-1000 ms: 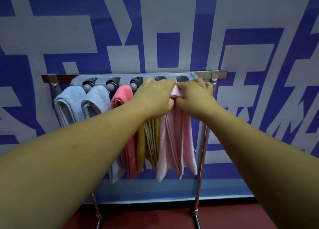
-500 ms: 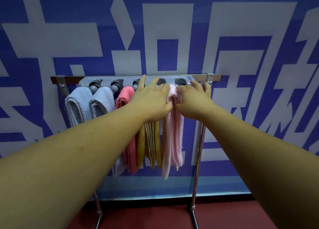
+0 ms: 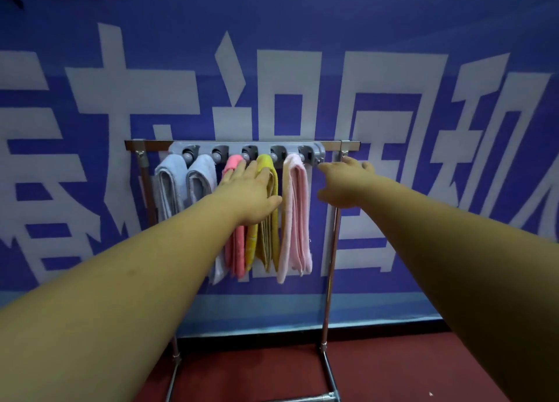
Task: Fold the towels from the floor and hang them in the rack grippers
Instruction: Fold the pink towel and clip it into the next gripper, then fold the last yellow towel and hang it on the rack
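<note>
1. Nearest, at the bottom corners: two bare forearms, cut off by the lower frame edges, with open room between them.
2. Further out, left hand [image 3: 248, 195]: fingers straight, grasping nothing, spread in front of the coral-pink folded towel [image 3: 237, 250] and the mustard-yellow folded towel [image 3: 266, 241]. Touching them or just clear, cannot tell.
3. Right hand [image 3: 348, 183]: released, fingers loosely spread, holding nothing. Hangs in free air right of the pale pink folded towel [image 3: 295, 220] and apart from it, near the upright chrome post [image 3: 329, 280].
4. Hanging in a row from the long grey plastic gripper strip [image 3: 320, 150]: two pale blue-grey folded towels [image 3: 169, 186] at the left end, then coral, mustard and pale pink, packed close side by side.
5. Low behind the coral towel, a whitish cloth end [image 3: 217, 271]; hard to tell which towel owns it.
6. Left post mostly hidden behind the blue-grey towels and the left forearm; base bar [image 3: 302, 398] cut off at the bottom edge.
7. Under the rack, dark red floor [image 3: 393, 371]; behind it, a blue wall banner with large white characters [image 3: 302, 38].
</note>
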{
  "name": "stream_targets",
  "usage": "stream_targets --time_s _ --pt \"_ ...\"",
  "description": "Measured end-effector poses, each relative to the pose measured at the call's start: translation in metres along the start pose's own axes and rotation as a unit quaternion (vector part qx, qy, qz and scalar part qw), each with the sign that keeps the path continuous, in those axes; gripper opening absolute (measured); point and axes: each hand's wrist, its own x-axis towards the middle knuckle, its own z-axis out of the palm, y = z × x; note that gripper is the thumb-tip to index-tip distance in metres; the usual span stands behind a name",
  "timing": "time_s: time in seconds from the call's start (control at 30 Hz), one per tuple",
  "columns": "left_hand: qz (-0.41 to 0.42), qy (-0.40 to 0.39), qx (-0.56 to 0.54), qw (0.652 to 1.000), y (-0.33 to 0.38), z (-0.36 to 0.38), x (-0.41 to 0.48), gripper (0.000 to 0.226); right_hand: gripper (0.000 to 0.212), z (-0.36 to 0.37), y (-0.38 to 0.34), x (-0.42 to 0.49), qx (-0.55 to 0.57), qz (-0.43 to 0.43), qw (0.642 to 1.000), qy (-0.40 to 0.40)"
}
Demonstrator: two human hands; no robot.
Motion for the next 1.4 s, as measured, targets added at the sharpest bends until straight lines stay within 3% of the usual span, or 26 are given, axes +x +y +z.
stream_targets --time_s 0.17,0.33,0.63,0.87,1.03,1.2,1.4 --pt "-0.023 -0.041 -0.041 0.998 -0.001 -0.014 -0.05 0.082 0.089 -0.01 -0.012 -0.043 -0.034 0.008 0.999 -0.012" --pt "-0.032 -0.043 -0.059 0.997 -0.003 -0.018 -0.082 0.084 0.089 -0.008 -0.02 -0.079 -0.032 0.01 0.999 -0.026" --pt "-0.036 -0.097 -0.086 0.991 0.017 0.056 -0.077 0.093 0.092 0.064 -0.014 -0.071 -0.025 0.021 0.995 -0.093" --pt "-0.037 -0.18 -0.091 0.979 0.013 0.172 -0.033 0.096 0.094 0.174 -0.006 -0.021 -0.007 0.027 0.986 -0.167" --pt "-0.035 -0.245 -0.093 0.964 0.014 0.268 -0.014 0.097 0.084 0.27 0.011 -0.001 0.017 0.042 0.974 -0.221" --pt "-0.038 -0.324 -0.091 0.941 0.027 0.368 -0.014 0.097 0.074 0.378 0.023 -0.01 0.051 0.06 0.954 -0.288" --pt "-0.032 -0.415 -0.089 0.905 0.052 0.474 -0.033 0.094 0.08 0.501 0.028 -0.041 0.07 0.068 0.925 -0.367"
